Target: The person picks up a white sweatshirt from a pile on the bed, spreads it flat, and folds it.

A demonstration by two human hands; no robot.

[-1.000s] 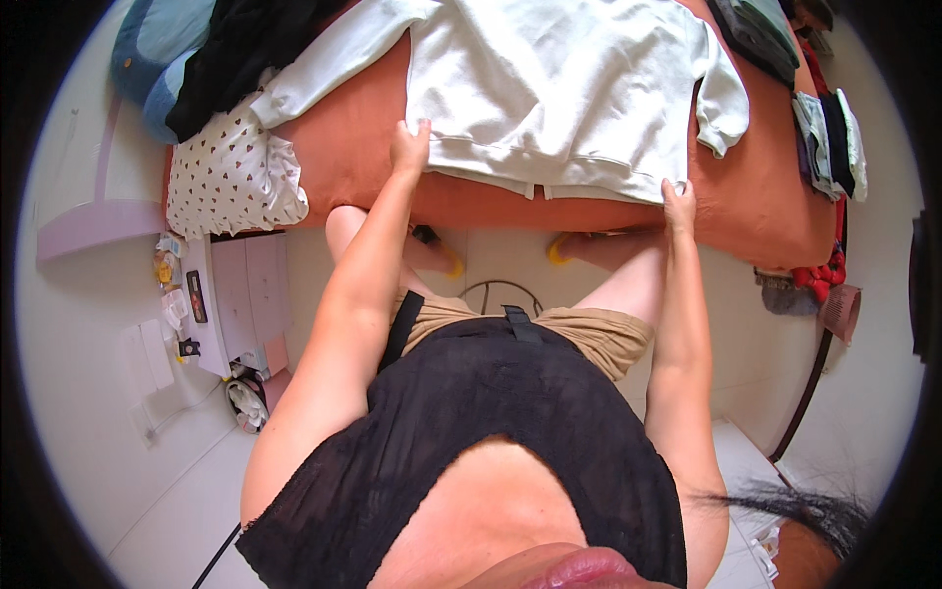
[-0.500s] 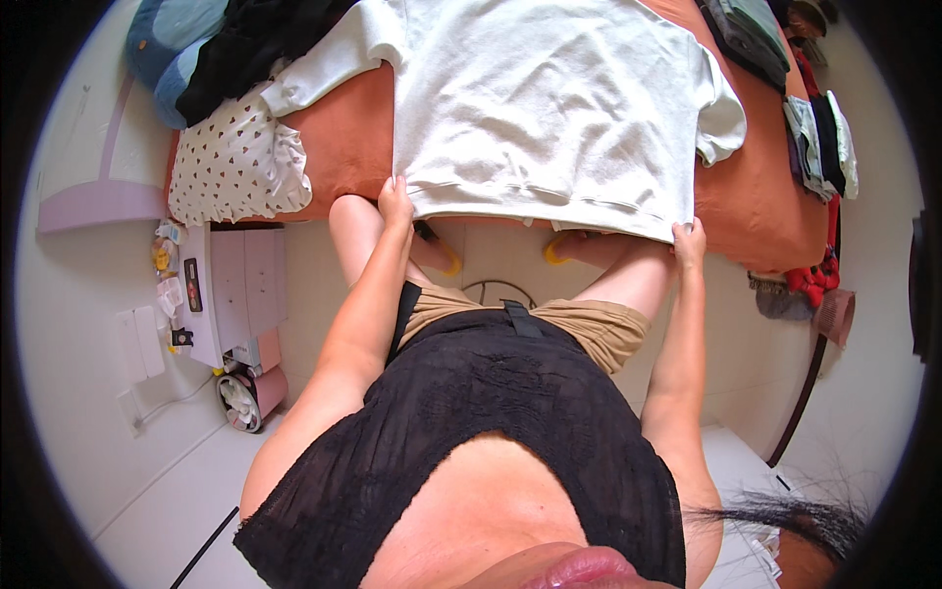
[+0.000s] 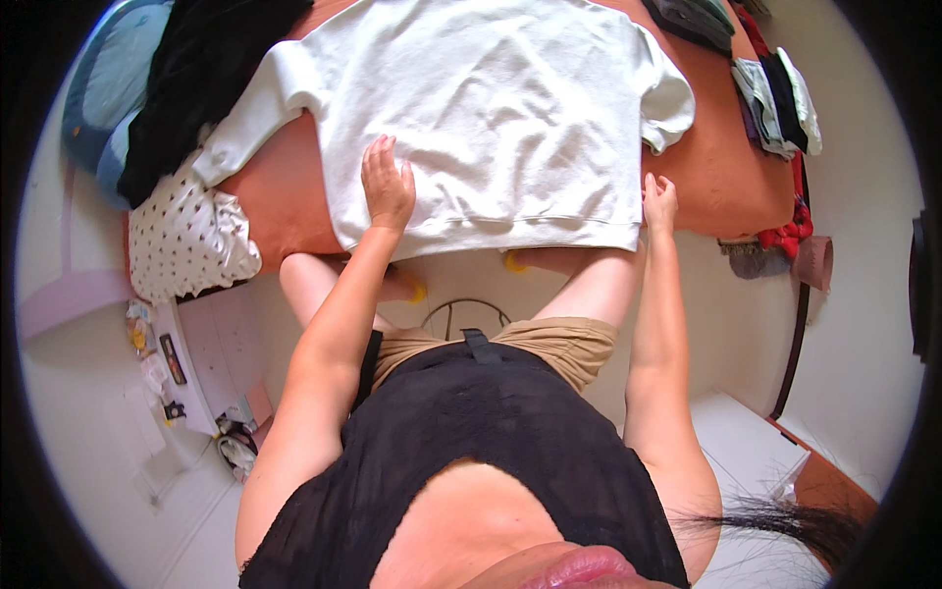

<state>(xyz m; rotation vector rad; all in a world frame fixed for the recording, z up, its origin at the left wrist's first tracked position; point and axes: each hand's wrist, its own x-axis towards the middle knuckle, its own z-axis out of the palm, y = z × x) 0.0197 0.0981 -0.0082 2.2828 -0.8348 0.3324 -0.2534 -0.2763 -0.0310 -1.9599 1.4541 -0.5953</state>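
A white sweatshirt [image 3: 491, 108] lies spread flat on an orange bed [image 3: 726, 172], its hem hanging toward me at the bed's near edge. My left hand [image 3: 386, 182] rests flat on the sweatshirt's lower left part, fingers apart. My right hand [image 3: 659, 199] sits at the hem's right corner, on the orange cover, fingers loosely open and touching the cloth's edge. Neither hand grips anything that I can see.
A black garment [image 3: 196, 79] and a blue cushion [image 3: 103, 93] lie at the bed's left, with a white dotted cloth [image 3: 186, 240] below them. Folded clothes [image 3: 775, 93] are stacked at the right. A white bedside unit [image 3: 201, 363] with small items stands at the left.
The sweatshirt has been pulled nearer the bed's edge and spread flat. My left hand moved from the hem up onto the cloth; my right hand let go of the hem corner.
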